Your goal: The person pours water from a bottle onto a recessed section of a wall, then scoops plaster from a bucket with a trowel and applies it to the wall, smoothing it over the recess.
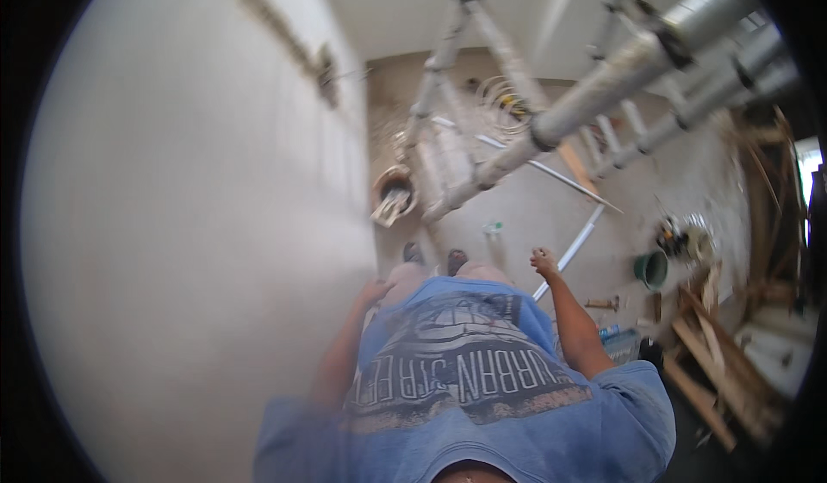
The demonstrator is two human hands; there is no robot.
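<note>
My left hand (pixel 376 292) hangs close to my left thigh, beside the pale wall (pixel 198 224). Its fingers are too blurred to read. Out to the right, my right hand (pixel 544 263) is held away from my body, fingers loosely bent and a little apart, with nothing visible in it. Below it in the picture, a long silvery metal bar (pixel 575 247) lies on the floor. A small clear bottle with green on it (pixel 493 228) lies on the floor ahead of my feet.
An aluminium ladder or scaffold frame (pixel 594 95) slants across the upper right. By the wall stands a bucket (pixel 394 192) with things in it. Coiled cable (pixel 504 108) lies farther off. At right are a green bucket (pixel 650 268), a hammer-like tool (pixel 602 303) and wooden boards (pixel 719 354).
</note>
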